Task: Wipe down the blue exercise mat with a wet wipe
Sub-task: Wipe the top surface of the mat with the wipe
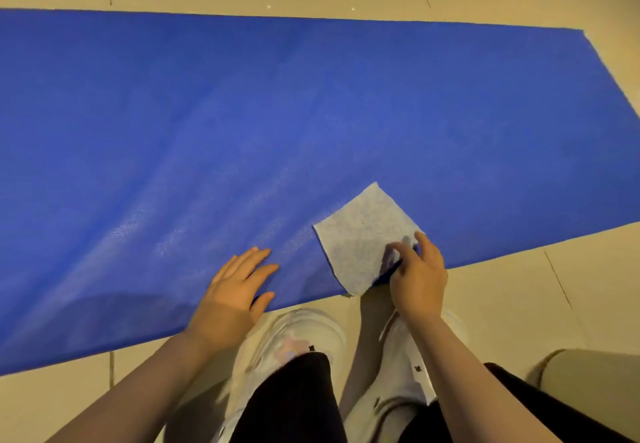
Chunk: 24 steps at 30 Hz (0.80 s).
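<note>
Shoes: your white shoes (294,345) stand on the tiled floor (519,304), just off the near edge of the blue exercise mat (242,113).
Left hand: your left hand (235,287) lies flat on the mat's near edge, fingers straight, holding nothing.
Wet wipe: the wet wipe (363,235) is spread on the mat's near edge, right of your left hand.
Right hand: your right hand (419,276) pinches the wipe's near corner.
Progress: damp streaks sheen left of the wipe; the far side and right end look dry, so most seems left.

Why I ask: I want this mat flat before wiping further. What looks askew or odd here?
The blue mat shows shallow diagonal ripples near the left hand. The wet wipe, pinched by the right hand, overhangs the mat's near edge.
</note>
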Available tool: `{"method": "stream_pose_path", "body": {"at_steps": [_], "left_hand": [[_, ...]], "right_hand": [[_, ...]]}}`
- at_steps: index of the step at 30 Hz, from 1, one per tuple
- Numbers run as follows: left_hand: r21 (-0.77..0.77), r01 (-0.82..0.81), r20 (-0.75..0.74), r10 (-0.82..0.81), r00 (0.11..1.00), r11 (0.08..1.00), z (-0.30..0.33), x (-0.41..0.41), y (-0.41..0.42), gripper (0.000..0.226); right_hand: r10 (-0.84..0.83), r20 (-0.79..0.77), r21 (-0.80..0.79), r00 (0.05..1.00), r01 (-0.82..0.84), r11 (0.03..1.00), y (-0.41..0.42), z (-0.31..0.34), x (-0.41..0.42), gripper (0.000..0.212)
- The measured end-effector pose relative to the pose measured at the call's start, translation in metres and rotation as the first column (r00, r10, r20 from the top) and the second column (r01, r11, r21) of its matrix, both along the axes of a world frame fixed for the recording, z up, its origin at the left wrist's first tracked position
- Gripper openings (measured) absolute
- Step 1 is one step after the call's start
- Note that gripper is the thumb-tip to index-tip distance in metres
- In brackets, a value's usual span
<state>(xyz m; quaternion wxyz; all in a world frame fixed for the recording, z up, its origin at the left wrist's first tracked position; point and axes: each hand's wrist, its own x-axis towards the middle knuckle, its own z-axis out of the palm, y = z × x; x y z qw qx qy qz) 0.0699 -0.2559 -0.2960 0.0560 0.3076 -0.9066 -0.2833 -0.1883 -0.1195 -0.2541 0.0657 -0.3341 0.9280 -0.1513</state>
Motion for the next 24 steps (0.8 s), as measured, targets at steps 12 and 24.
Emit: {"method": "stream_pose_path", "body": {"at_steps": [12,24], "left_hand": [[-0.421,0.241,0.091,-0.224,0.97,0.874,-0.019,0.029,0.0,0.055],[-0.672,0.003,-0.169,-0.157,0.973,0.741,0.163,-0.009,-0.053,0.039]], "right_hand": [[0.47,0.387,0.424,0.793,-0.606,0.673,-0.027,-0.004,0.013,0.097],[0.474,0.05,0.054,0.879,-0.476,0.878,-0.047,0.114,-0.001,0.092]]}}
